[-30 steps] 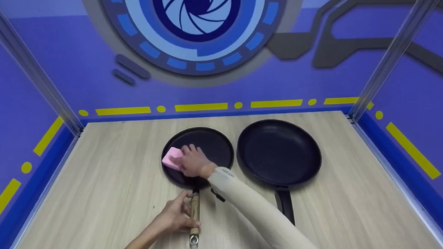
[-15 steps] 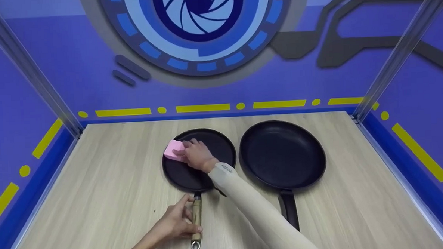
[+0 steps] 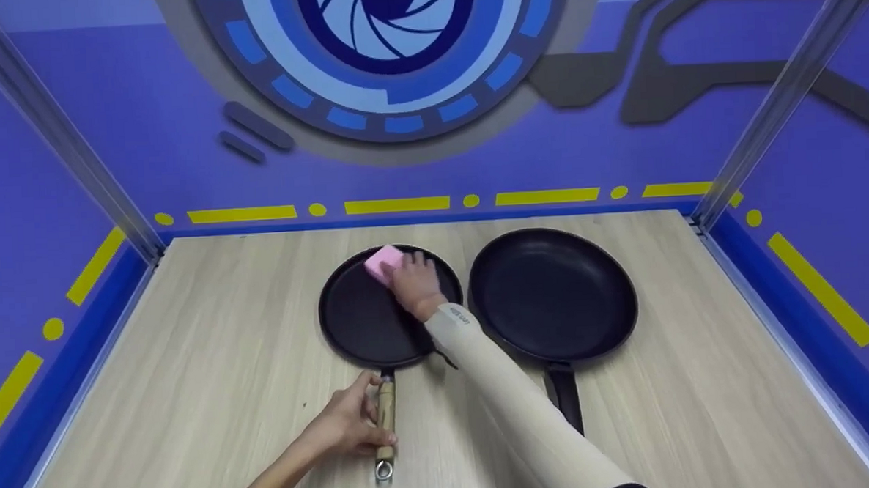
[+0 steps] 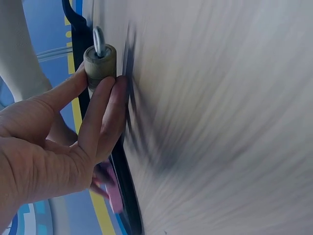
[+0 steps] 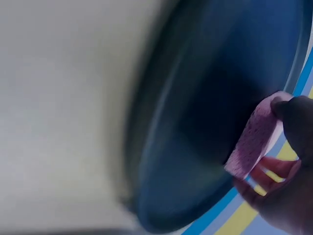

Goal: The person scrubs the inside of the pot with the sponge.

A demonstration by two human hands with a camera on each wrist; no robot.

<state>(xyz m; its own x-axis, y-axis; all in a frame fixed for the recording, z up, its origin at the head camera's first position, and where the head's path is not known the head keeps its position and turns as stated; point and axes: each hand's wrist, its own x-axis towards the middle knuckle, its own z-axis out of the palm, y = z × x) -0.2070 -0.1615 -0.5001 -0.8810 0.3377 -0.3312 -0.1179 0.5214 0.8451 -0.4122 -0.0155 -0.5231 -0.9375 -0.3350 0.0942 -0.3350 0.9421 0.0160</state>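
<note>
Two pans are seen in the head view, side by side on the table [image 3: 213,371]. The pink sponge [image 3: 382,261] is held by the right hand [image 3: 415,281] at the far part of the smaller pan [image 3: 364,320], by the rim; the larger pan [image 3: 554,297] is untouched. The wooden handle [image 3: 386,407] is pointed back toward the wearer, long axis nearly straight, and gripped by the left hand [image 3: 351,424]. So the sponge is placed beyond the left hand, roughly along the handle's line; hands well apart.

Left wrist view: handle seen end-on, metal ring [image 4: 99,41] outermost, pinched between digits.

Right wrist view: sponge pinched at opposite ends, set against the cooking surface; pan's near side blurred.
</note>
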